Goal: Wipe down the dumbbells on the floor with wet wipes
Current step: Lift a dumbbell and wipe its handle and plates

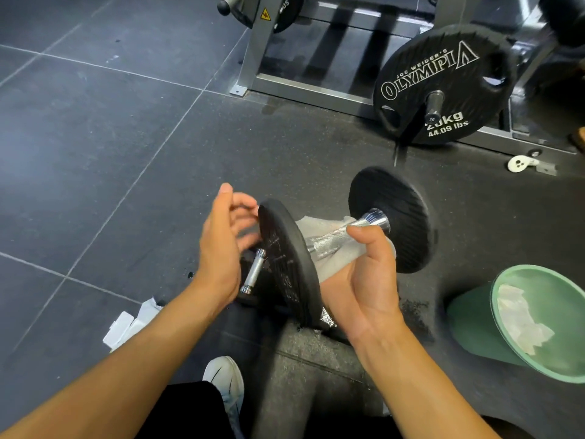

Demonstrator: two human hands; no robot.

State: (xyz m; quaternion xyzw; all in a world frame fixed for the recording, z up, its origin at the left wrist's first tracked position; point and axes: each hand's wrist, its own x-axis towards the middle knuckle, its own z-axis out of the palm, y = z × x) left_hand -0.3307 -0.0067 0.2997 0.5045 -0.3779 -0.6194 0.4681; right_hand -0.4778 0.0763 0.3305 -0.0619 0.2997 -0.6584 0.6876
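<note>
Dark floor tiles [95, 153] met a black rubber mat, where a grey rack [259, 52] carried a big weight plate [443, 83]. In front of the person's knee was the dumbbell [335, 239], with its bar slanting up from the near plate [294, 267] to the far plate [392, 201].

The right hand [364, 280] was curled under the bar. It gripped a white wet wipe [316, 226] against the metal, thumb on top. The left hand [221, 248] was loosely spread, its blurred fingertips touching the near plate's rim and grasping nothing.

A green bin [468, 318] lay tipped at the right with crumpled wipes [519, 318] inside. A white packet [126, 327] lay on the tiles at the left, near a white shoe [224, 381].
</note>
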